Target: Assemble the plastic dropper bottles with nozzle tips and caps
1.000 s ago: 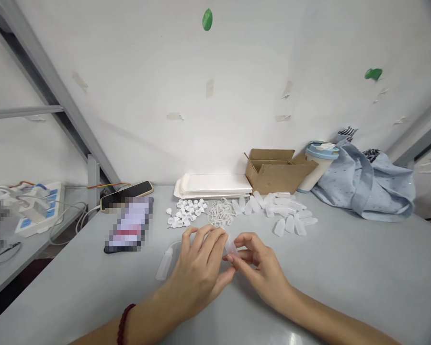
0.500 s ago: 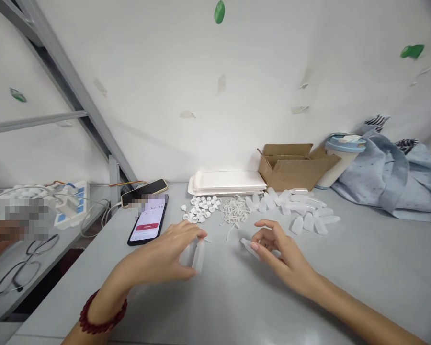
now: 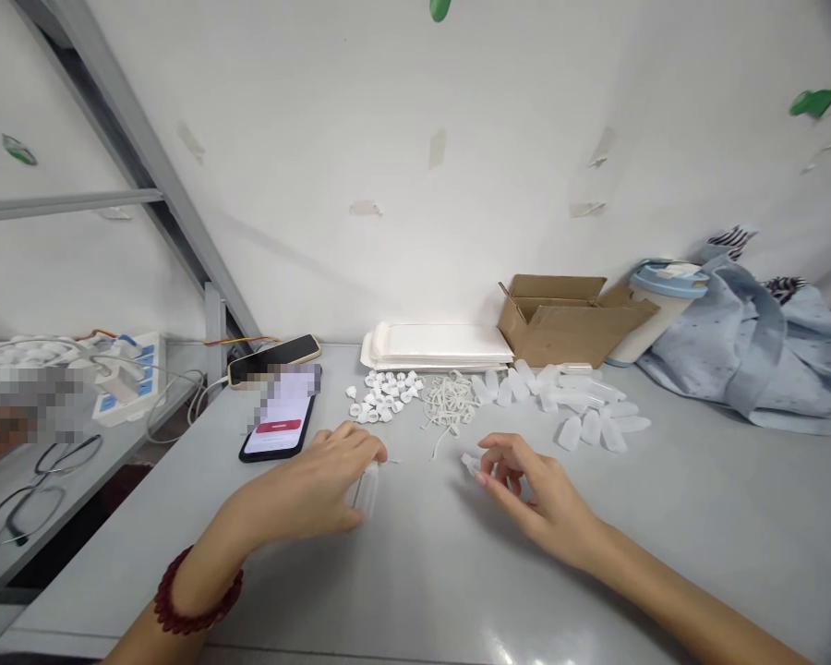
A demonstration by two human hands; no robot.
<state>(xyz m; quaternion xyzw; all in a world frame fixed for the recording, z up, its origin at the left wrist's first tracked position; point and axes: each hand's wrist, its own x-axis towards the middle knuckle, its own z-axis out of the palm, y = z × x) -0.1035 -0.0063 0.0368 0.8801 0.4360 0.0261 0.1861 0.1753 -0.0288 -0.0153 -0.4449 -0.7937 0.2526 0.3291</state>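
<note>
My left hand (image 3: pixel 305 485) holds a clear plastic tube (image 3: pixel 367 489) upright between thumb and fingers over the grey table (image 3: pixel 415 591). A thin white strip shows by its fingertips. Fingers curled, my right hand (image 3: pixel 536 489) pinches a small translucent bottle (image 3: pixel 471 465), its narrow end pointing left; the palm hides the rest. Beyond the hands lie white caps (image 3: pixel 384 395), a tangle of thin white strips (image 3: pixel 450 402) and a spread of translucent bottles (image 3: pixel 596 429).
Two phones, one lit (image 3: pixel 281 425) and one dark (image 3: pixel 273 360), lie at the left. White flat boxes (image 3: pixel 443 344), an open cardboard box (image 3: pixel 572 332), a cup (image 3: pixel 655 314) and a blue cloth bag (image 3: pixel 754 351) line the back. Glasses (image 3: pixel 20 508) and a power strip (image 3: pixel 135 379) are far left.
Both hands have shifted slightly left in view, each with its item still held. The camera view has moved a little.
</note>
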